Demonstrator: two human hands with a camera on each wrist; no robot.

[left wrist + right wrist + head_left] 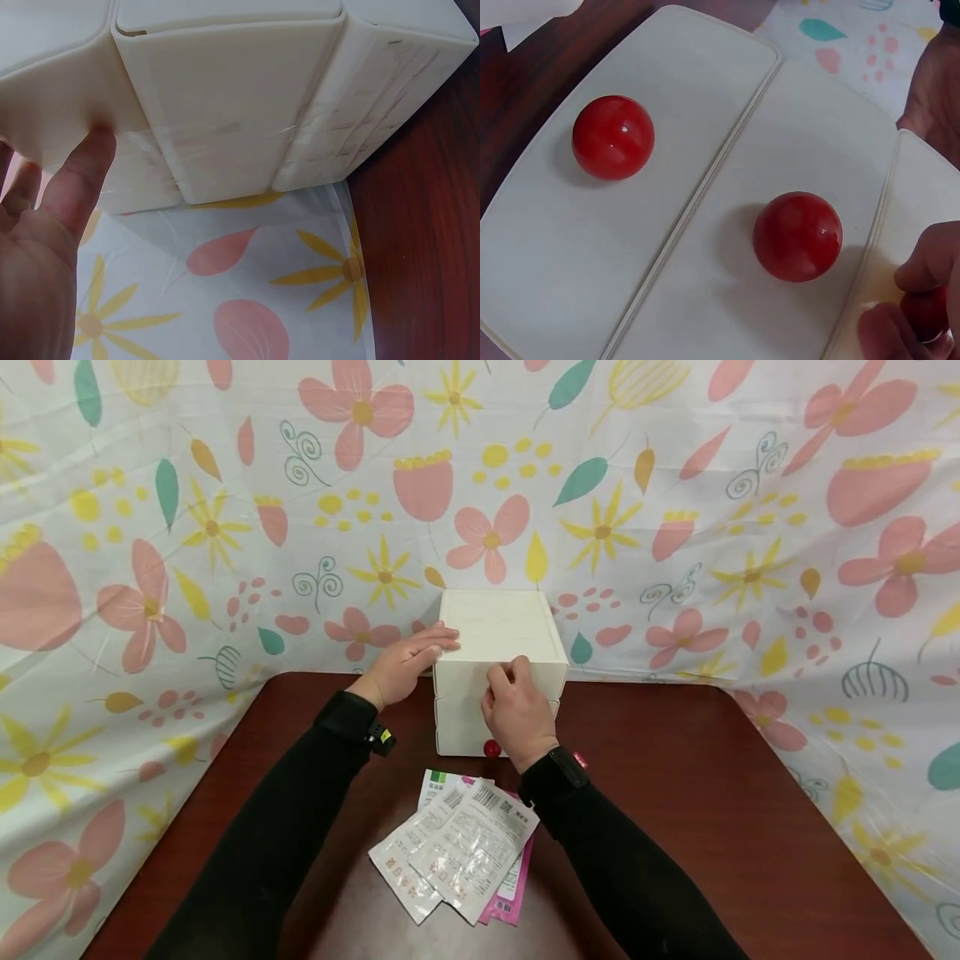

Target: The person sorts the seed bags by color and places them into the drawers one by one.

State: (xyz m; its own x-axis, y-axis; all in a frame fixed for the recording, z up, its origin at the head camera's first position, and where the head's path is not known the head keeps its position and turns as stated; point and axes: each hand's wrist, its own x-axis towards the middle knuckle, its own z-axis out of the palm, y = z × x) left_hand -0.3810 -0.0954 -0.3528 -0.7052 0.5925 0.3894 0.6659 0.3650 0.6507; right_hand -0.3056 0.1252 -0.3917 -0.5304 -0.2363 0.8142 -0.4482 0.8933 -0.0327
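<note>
A white chest of drawers point(501, 625) stands at the back of the table, its front bearing round red knobs. My left hand point(405, 662) rests on its upper left edge, fingers extended on top; in the left wrist view the thumb point(88, 169) presses the side of the top tier. With curled fingers, my right hand point(520, 710) pinches the top drawer's knob point(927, 311), partly hidden by the fingers. Below it, the middle knob point(797, 236) and the bottom knob point(613, 138) are free of the hand. All drawers look closed or nearly so.
Several flat foil packets point(476, 847), white and pink, lie overlapping on the dark red-brown table point(660, 760) in front of the chest. A flower-printed cloth point(615, 543) hangs right behind the chest and along the sides.
</note>
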